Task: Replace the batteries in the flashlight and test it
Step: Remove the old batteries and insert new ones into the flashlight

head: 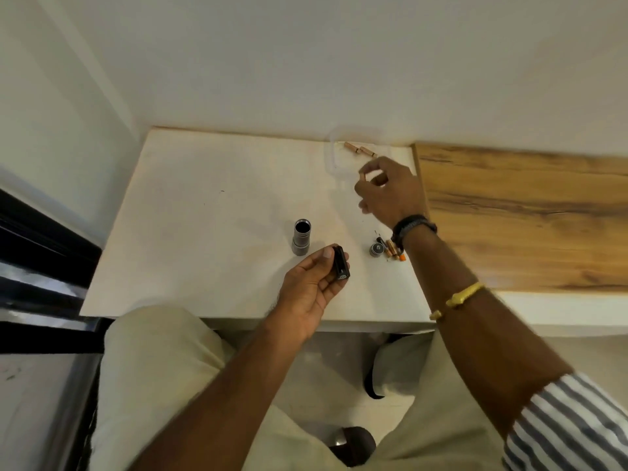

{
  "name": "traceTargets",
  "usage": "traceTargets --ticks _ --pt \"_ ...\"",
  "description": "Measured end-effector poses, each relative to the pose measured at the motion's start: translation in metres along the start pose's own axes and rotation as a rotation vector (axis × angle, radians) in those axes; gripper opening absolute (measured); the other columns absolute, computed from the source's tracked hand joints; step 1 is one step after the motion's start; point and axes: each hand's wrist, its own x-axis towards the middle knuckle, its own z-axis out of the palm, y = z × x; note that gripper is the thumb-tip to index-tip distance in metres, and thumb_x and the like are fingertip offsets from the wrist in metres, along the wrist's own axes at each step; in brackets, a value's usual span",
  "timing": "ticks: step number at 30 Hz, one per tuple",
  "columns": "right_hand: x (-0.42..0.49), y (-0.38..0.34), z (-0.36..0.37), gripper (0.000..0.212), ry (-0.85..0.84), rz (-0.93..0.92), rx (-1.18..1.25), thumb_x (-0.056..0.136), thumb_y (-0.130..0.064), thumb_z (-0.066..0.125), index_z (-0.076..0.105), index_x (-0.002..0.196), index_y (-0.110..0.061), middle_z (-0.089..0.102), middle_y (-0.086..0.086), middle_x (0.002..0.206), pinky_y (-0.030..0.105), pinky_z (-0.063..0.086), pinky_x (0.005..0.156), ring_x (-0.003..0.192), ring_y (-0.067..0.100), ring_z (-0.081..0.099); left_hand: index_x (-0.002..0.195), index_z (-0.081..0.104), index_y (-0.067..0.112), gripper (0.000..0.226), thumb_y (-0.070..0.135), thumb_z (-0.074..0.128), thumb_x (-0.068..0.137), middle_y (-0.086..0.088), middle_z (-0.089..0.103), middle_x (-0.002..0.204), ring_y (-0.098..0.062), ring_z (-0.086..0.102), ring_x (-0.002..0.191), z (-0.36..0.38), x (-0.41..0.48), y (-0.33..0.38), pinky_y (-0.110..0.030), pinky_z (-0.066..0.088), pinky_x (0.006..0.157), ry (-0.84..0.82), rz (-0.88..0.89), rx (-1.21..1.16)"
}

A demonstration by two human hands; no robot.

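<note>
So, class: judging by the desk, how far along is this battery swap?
Done: flashlight body stands open, end cap off, batteries lie beside it. In hand: left hand holds the black battery holder; right hand is over the clear container with more batteries. Left: loading, reassembly, testing.

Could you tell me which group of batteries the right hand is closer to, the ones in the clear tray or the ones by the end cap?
The tray batteries: the right hand hovers just below them, fingers pinched. The others lie near its wrist.
</note>
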Motion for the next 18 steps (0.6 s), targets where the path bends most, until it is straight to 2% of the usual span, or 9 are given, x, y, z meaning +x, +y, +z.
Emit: traceTargets --ticks 2,7,11,14,16,18 --pt "-0.034 0.007 -0.006 0.018 -0.004 0.041 0.095 0.086 -0.018 0.066 0.071 0.103 -0.022 0.075 0.001 0.083 0.018 0.056 0.052 0.060 0.013 0.074 0.110 0.069 0.007 0.019 0.015 0.063 0.094 -0.013 0.075 0.103 -0.020 0.073 0.091 0.001 -0.004 0.000 -0.028 0.060 0.072 -0.007 0.026 0.013" --pt "-0.101 0.036 -0.010 0.027 -0.030 0.091 0.255 0.090 -0.007 0.062 0.073 0.113 -0.019 0.074 0.010 0.084 0.033 0.064 0.066 0.070 0.018 0.075 0.120 0.067 0.006 0.029 0.017 0.066 0.093 -0.011 0.074 0.106 -0.021 0.071 0.094 0.000 -0.014 -0.001 -0.030 0.059 0.076 -0.016 0.073 0.101" --pt "-0.130 0.044 -0.013 0.019 -0.061 0.117 0.458 0.086 0.001 0.071 0.068 0.102 -0.008 0.073 0.017 0.084 0.040 0.064 0.071 0.076 0.027 0.076 0.116 0.069 0.009 0.025 0.018 0.067 0.092 -0.008 0.074 0.105 -0.019 0.071 0.089 -0.008 -0.021 -0.001 -0.030 0.058 0.076 -0.006 0.091 0.150" --pt "-0.143 0.045 -0.012 0.017 -0.110 0.100 0.545 0.082 0.003 0.078 0.077 0.092 -0.011 0.075 0.011 0.086 0.033 0.061 0.076 0.079 0.021 0.071 0.113 0.070 0.010 0.024 0.017 0.068 0.091 -0.006 0.074 0.101 -0.018 0.071 0.087 -0.013 -0.025 0.001 -0.030 0.058 0.075 -0.001 0.106 0.169" --pt "-0.149 0.046 -0.011 0.023 -0.139 0.077 0.568 0.081 0.006 0.078 0.080 0.094 -0.013 0.073 0.008 0.080 0.025 0.058 0.081 0.080 0.017 0.068 0.113 0.071 0.010 0.023 0.017 0.069 0.090 -0.006 0.075 0.099 -0.019 0.071 0.086 -0.015 -0.028 0.002 -0.030 0.058 0.074 0.000 0.113 0.178" --pt "-0.151 0.045 -0.011 0.026 -0.155 0.045 0.568 0.083 0.006 0.076 0.080 0.101 -0.013 0.073 0.011 0.080 0.025 0.057 0.085 0.081 0.016 0.067 0.112 0.071 0.010 0.023 0.017 0.069 0.090 -0.006 0.075 0.098 -0.019 0.071 0.085 -0.016 -0.031 0.001 -0.030 0.059 0.074 -0.004 0.120 0.190"
